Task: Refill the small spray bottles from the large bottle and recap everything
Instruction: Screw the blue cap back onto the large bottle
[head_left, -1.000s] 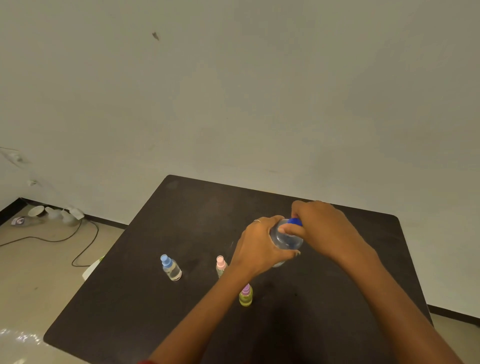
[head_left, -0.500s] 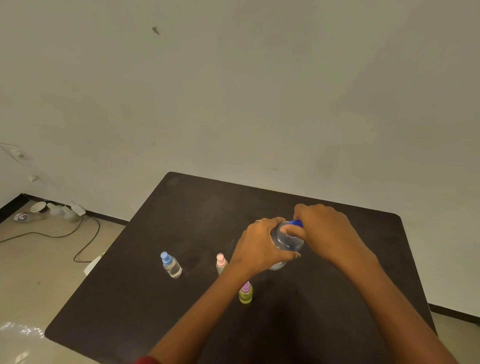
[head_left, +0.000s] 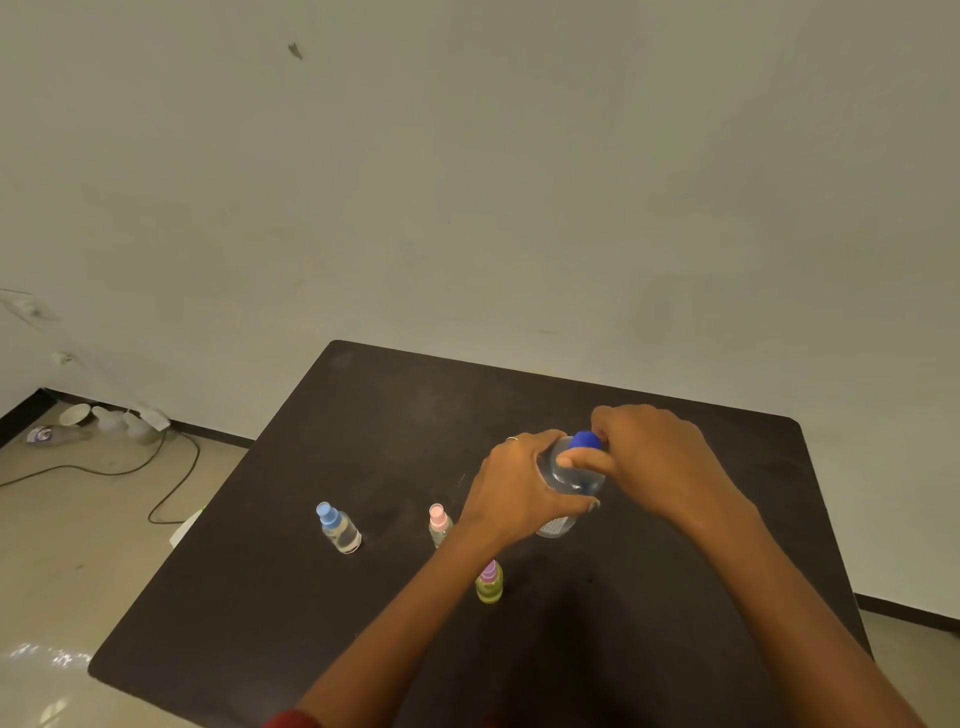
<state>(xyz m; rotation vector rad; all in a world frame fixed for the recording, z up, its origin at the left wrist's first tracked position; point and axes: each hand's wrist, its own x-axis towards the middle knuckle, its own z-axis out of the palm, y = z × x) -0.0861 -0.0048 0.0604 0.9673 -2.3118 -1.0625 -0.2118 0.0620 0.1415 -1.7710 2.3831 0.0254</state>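
Mostly the large bottle (head_left: 569, 480) is hidden, because the left hand (head_left: 522, 491) wraps its fingers around the clear body and only the shoulder and a bit of the base show, right of the frame centre on the dark table (head_left: 363, 415). At its top the right hand (head_left: 652, 462) pinches the blue cap (head_left: 586, 440) between thumb and curled fingers; whether the cap is fully screwed on I cannot tell. The pink-capped spray bottle (head_left: 439, 522) is partly covered by the left wrist, and the liquid level inside it is hard to read. The blue-capped spray bottle (head_left: 337, 527) stands free at lower left of centre, the purple-capped green one (head_left: 489, 582) just beside the left forearm. Both forearms are cut off by the bottom edge. The table's far half is bare up to its rounded back corners. At left, on the floor, a cable (head_left: 156, 467) and some blurred containers (head_left: 109, 421) lie by the wall.
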